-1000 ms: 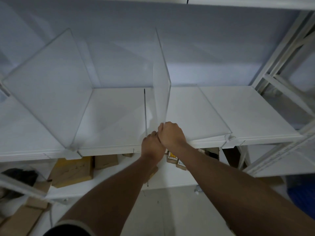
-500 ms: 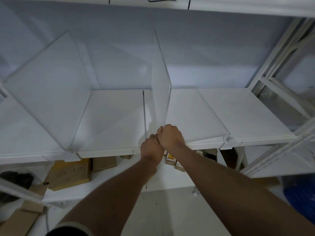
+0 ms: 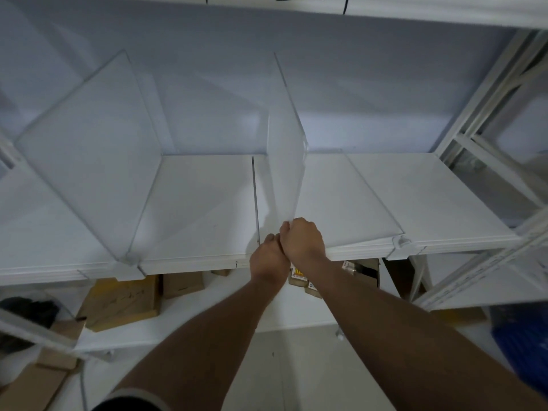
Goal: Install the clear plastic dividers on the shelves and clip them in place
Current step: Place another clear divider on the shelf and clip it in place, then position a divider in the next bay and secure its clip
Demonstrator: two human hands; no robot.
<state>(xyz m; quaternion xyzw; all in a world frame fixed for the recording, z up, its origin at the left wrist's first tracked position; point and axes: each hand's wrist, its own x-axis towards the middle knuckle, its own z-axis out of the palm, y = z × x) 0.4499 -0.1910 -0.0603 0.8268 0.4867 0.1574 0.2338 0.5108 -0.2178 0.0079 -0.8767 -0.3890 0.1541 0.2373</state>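
Gripping middle divider (image 3: 286, 161) base, hands (image 3: 289, 247) together, clip hidden beneath

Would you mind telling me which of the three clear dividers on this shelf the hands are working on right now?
The middle divider: both the left hand and right hand are at its front bottom corner. The left divider and right divider stand untouched.

Three clear dividers (image 3: 286, 149) on shelf (image 3: 444, 203); two clips (image 3: 400, 242); two hands (image 3: 302, 240); several cardboard boxes (image 3: 124, 301) below.
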